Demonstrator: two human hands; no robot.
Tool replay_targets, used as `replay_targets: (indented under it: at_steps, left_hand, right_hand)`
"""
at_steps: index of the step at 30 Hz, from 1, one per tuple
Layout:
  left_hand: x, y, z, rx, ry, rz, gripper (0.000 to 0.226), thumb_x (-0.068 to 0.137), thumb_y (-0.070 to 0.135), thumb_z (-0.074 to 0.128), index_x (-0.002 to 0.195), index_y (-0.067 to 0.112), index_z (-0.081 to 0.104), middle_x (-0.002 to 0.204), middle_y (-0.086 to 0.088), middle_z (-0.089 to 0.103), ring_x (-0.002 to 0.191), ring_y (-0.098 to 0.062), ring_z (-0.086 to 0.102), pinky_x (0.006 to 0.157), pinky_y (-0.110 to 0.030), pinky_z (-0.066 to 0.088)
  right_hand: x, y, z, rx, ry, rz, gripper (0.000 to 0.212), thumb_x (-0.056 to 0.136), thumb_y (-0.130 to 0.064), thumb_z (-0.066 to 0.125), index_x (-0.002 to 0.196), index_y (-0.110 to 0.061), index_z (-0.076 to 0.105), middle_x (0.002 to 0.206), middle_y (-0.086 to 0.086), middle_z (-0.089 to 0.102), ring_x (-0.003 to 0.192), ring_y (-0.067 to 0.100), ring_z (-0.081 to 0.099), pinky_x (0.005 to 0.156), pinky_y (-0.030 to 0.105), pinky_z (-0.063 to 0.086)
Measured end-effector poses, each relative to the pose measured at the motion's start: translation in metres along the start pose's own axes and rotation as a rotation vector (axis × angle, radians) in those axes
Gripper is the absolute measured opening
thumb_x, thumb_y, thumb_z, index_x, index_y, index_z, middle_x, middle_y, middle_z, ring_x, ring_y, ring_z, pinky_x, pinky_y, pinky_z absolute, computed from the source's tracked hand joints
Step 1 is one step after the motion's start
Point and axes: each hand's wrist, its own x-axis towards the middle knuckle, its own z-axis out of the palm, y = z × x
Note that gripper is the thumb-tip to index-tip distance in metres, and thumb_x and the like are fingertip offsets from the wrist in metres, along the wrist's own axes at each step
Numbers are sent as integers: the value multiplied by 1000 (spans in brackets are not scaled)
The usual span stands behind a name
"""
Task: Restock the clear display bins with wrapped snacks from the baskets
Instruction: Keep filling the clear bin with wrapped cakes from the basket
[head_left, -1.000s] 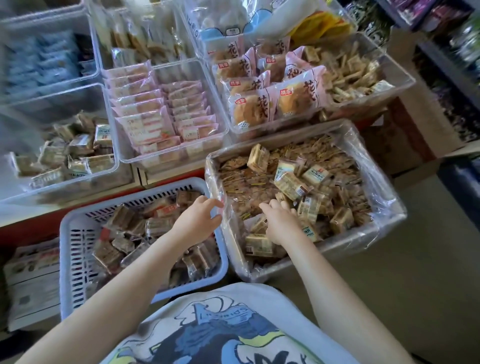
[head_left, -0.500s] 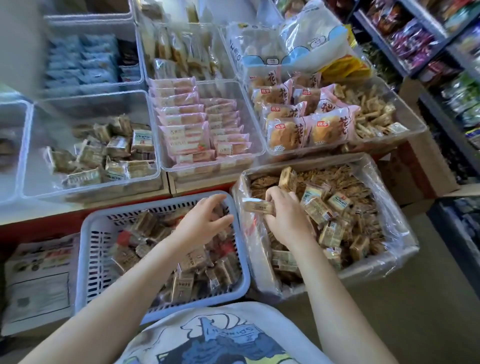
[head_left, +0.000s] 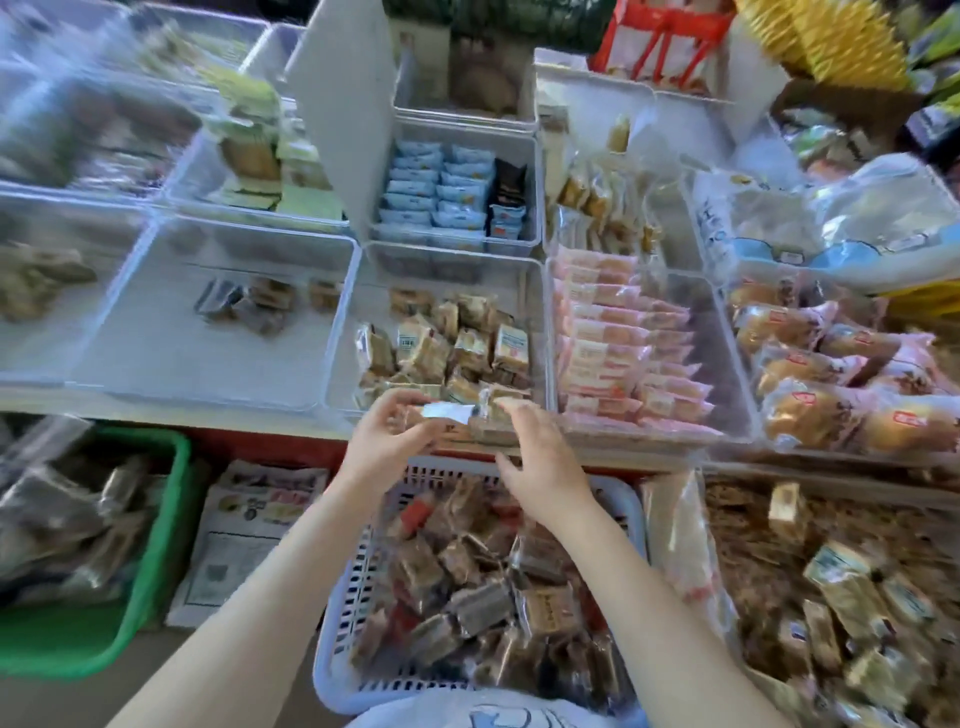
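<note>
A snack shop, shown by clear bins (head_left: 540, 291) of wrapped snacks (head_left: 457, 343), stocked baskets (head_left: 631, 506), packaged goods stacked behind.

Both hands are raised over the near edge of a clear display bin (head_left: 535, 322) that is partly filled with small wrapped snacks (head_left: 511, 348). A wrapped snack (head_left: 449, 411) is pinched in the grip of the left hand (head_left: 387, 441); whether it is also touched by the right hand (head_left: 540, 457), just beside it with fingers curved, cannot be told. Below the hands, a lavender slotted basket (head_left: 343, 613) full of brown wrapped pieces is seen. A green basket (head_left: 156, 551) lies to the near left, and a plastic-lined tray (head_left: 675, 530) of snacks to the near right. Pink packets (head_left: 608, 358) are stacked in the bin to the right on the table (head_left: 171, 413).
</note>
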Motion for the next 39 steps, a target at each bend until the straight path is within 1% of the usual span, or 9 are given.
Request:
replay_targets:
  at_steps: [4,7,14,19,22,25,28,32,39]
  left_hand:
    - [21,10,-25,-15,-90,83,29,82,10,79,106,16,65,90,-13,68,77,-17,66,76,-38,55]
    - [31,10,-28,-10,-185,132,35,72,25,81,104,25,66,105,-13,66,84,-25,60,82,-51,53]
    - [46,-1,-25,80,-279,128,41,70,22,76,108,31,65,117,3,60,91,-35,63,82,-47,55]
    - [58,-3,-30,207,-4,168,31,75,9,72,96,27,60,113,0,54,90,-15,58,70,-24,48]
    - [69,-7,-31,397,141,293,26,80,11,74,103,16,63,117,1,52,98,1,51,86,-23,45]
    - [74,-21,-27,923,196,334,37,86,32,69,118,15,64,143,-14,47,138,-30,34,116,-50,23]
    - [61,-13,-12,1022,241,436,30,90,34,61,111,13,69,147,-17,44,143,-36,27,118,-51,16]
    - [22,-3,41,889,-1,461,24,94,28,54,104,12,69,110,-6,62,107,-27,55,88,-40,46]
    - [-43,-26,169,1004,-595,333,21,100,31,53,111,21,67,98,10,61,85,-10,58,71,-26,47]
  right_hand:
    - [29,-24,8,88,-69,-88,62,96,-19,59,148,-41,34,154,-17,31,140,-1,26,106,20,34]
    - [41,-35,8,201,-19,-131,35,98,-22,62,131,-30,60,134,-16,53,118,-12,43,93,2,32]
    - [56,-25,5,203,179,-9,12,97,-16,62,104,-15,73,91,-9,69,77,-2,57,68,7,42]
    - [58,-7,-1,294,366,224,13,97,-14,56,89,-22,62,76,-8,63,69,2,57,58,13,40]
    - [54,4,-7,438,356,379,13,97,-15,54,89,-21,62,75,0,65,59,13,57,57,24,44]
    - [46,10,-10,584,339,525,13,99,-14,51,91,-17,62,76,1,65,48,9,52,55,28,45]
    - [32,22,-13,651,308,635,13,97,-10,49,94,-14,61,81,3,64,53,13,53,54,30,45]
    - [-10,60,-20,761,408,769,10,97,-7,48,93,-14,54,88,6,60,62,20,60,53,29,48]
    - [-132,183,-51,1006,857,1060,20,95,-3,43,113,-8,50,97,14,64,60,22,69,53,33,54]
